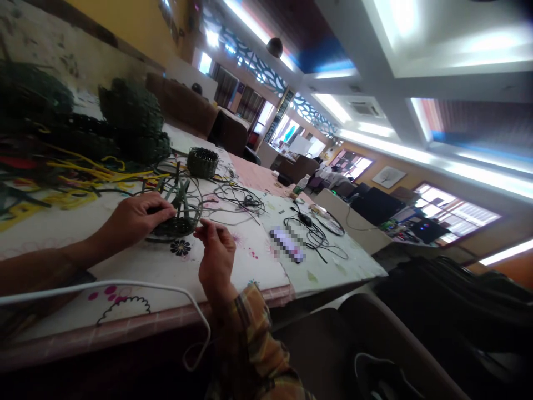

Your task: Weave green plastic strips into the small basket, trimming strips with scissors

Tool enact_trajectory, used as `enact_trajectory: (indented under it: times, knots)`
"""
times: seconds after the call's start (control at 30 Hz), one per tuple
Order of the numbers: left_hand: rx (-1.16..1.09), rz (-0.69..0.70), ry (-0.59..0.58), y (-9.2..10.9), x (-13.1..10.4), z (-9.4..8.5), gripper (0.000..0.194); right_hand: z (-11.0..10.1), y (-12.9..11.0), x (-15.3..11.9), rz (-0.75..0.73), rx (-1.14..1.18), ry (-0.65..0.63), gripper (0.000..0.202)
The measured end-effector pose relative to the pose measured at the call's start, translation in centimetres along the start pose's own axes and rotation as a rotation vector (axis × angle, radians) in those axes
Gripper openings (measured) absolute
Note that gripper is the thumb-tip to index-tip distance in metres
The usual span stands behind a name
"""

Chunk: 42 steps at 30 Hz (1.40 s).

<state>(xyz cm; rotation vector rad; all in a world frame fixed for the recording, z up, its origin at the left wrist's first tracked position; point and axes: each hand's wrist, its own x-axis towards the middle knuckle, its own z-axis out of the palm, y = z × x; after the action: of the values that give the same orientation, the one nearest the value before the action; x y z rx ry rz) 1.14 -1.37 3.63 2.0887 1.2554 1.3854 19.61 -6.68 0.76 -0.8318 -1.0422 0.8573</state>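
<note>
Left hand (144, 215) pinches the half-woven basket (184, 225); at its one o'clock, a round basket (202, 163); at six, white cable (166, 285) — cut off leftward. Right hand (215, 253) is pinched closed — on what, I cannot tell.

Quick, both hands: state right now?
Left hand: closed, holding the dark green woven piece.
Right hand: closed, fingertips pinched beside it; cannot tell whether anything is held.

This looks like a large office-like hall serving as a craft workroom: a half-woven dark-green strip basket (183, 225), a finished round green basket (202, 163) and loose yellow strips (109, 176) cover a flower-printed white desk (256, 272), beneath long white ceiling lights (387, 145), with black monitors (370, 204) beyond.
</note>
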Motion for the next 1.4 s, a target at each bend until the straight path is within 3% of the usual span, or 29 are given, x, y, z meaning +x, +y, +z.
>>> enact_trajectory:
  times: [0.07, 0.13, 0.2, 0.37, 0.67, 0.9, 0.97, 1.1, 1.2, 1.4]
  knots:
    - [0.026, 0.034, -0.030, 0.3, -0.2, 0.2, 0.036, -0.1, -1.4, -0.2, -0.249, -0.234, -0.103, 0.025]
    - [0.037, 0.077, -0.089, 0.8, -0.4, 0.3, 0.038, 0.0, -2.9, 1.1, -0.479, -0.460, -0.286, 0.021]
    - [0.026, 0.106, -0.135, 1.3, -0.6, 0.4, 0.040, 0.4, -3.9, 3.3, -0.603, -0.607, -0.396, 0.025]
    - [-0.017, 0.093, -0.143, 1.6, -0.7, 0.3, 0.038, 1.7, -3.3, 7.1, -0.442, -0.830, -0.289, 0.036]
    - [-0.073, 0.013, -0.087, 0.9, -0.3, -0.9, 0.036, 0.7, -2.1, 5.1, -0.622, -0.731, -0.398, 0.017]
    - [-0.042, 0.052, -0.103, 0.0, -0.1, -1.1, 0.038, 0.4, -2.5, 5.5, -0.590, -0.757, -0.442, 0.011]
    - [-0.026, 0.073, -0.110, -0.4, 0.2, -1.4, 0.042, 0.3, -2.7, 5.5, -0.624, -0.753, -0.510, 0.012]
    - [0.065, 0.192, -0.184, -1.3, 0.8, -1.9, 0.060, -0.2, -2.5, 5.6, -0.636, -0.817, -0.621, 0.039]
    - [0.143, 0.304, -0.235, -2.2, 0.8, -1.9, 0.071, -0.5, -2.0, 5.9, -0.620, -0.861, -0.644, 0.040]
    - [0.201, 0.361, -0.250, -3.5, 0.7, -1.8, 0.059, -0.4, -0.7, 5.9, -0.617, -0.885, -0.604, 0.031]
